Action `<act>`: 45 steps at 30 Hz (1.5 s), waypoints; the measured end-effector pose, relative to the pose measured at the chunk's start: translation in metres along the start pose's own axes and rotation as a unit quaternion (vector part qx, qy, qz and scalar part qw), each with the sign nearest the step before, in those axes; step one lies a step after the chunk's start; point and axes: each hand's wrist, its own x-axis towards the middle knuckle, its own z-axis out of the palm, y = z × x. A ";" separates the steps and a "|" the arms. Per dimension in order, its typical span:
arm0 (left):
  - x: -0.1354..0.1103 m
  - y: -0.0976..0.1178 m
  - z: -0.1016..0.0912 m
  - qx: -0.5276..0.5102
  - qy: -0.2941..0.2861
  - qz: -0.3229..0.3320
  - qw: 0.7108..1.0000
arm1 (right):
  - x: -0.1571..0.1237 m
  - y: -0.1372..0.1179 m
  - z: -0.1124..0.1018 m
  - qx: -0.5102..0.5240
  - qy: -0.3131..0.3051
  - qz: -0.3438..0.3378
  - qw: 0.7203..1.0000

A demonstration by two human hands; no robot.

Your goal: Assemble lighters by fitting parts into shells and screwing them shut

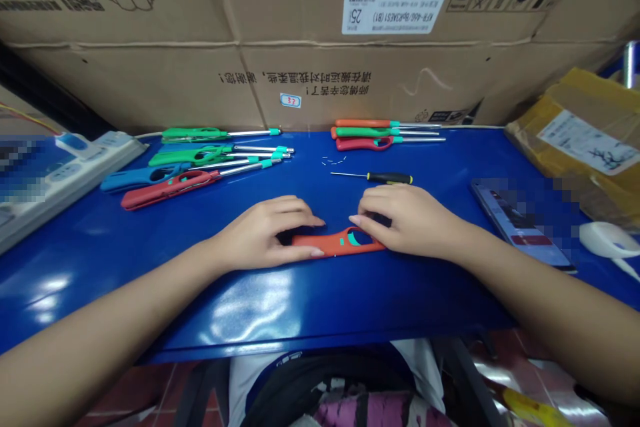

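Observation:
An orange utility lighter (327, 243) with a teal trigger lies near the front of the blue table. My left hand (275, 230) grips its handle end, thumb along the near side and fingers over the far side. At the other end, my right hand (400, 220) is closed around the part by the trigger opening, thumb and fingertips close together. Its metal tube, if any, is hidden by my right hand. Just beyond that hand lies a black and yellow screwdriver (390, 178), its thin shaft pointing left.
Several green, blue and red lighters (170, 188) lie at the back left, beside a white power strip (75, 177). Three more lighters (363, 133) rest by the cardboard wall (300, 20). Small white slivers (333, 161) lie mid-table. A phone (520, 227) and yellow package (575, 140) are right.

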 end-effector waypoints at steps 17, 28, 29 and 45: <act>-0.003 -0.011 -0.007 0.061 0.032 -0.088 0.994 | 0.004 0.013 0.009 0.054 -0.002 0.026 0.998; -0.004 0.004 -0.005 0.113 0.126 0.011 0.986 | 0.001 0.011 0.001 -0.087 0.053 -0.069 0.992; -0.004 0.005 -0.004 0.111 0.123 0.005 0.986 | 0.001 0.011 0.001 -0.096 0.054 -0.070 0.991; -0.007 -0.002 -0.001 0.099 0.021 -0.118 0.988 | 0.004 0.023 0.004 0.067 0.055 0.045 0.995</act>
